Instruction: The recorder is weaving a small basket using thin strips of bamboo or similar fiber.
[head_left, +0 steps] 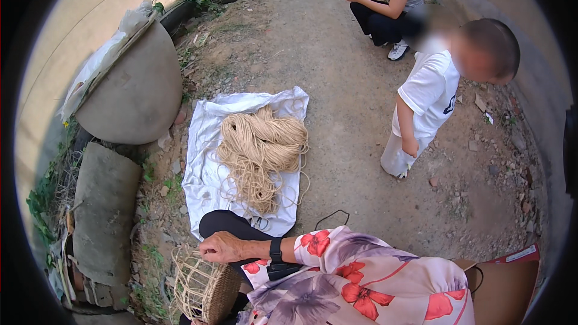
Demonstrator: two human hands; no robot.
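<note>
Head view: the right hand (pixel 220 247) comes in from 3 o'clock, a black wristband (pixel 276 250) at its wrist and a floral sleeve (pixel 316 244) behind that. Its fingers are curled in narrow and point down; what they grip, if anything, I cannot tell. The left hand is out of sight. Just under the right hand, at 6 to 7 o'clock, sits a tan woven basket (pixel 224 292) with open, lattice-like strands along its left side, the fingers by its upper edge. A black-clad knee (pixel 224 222) is just beside the hand at 12 o'clock. Farther out, at 1 o'clock, a loose heap of tan cord (pixel 262 144) lies on a crumpled white sheet (pixel 201 168), apart from the hand. A rounded grey slab (pixel 135 93) leans at 11 o'clock, and a white-shirted person (pixel 430 84) stands at 2 o'clock.
</note>
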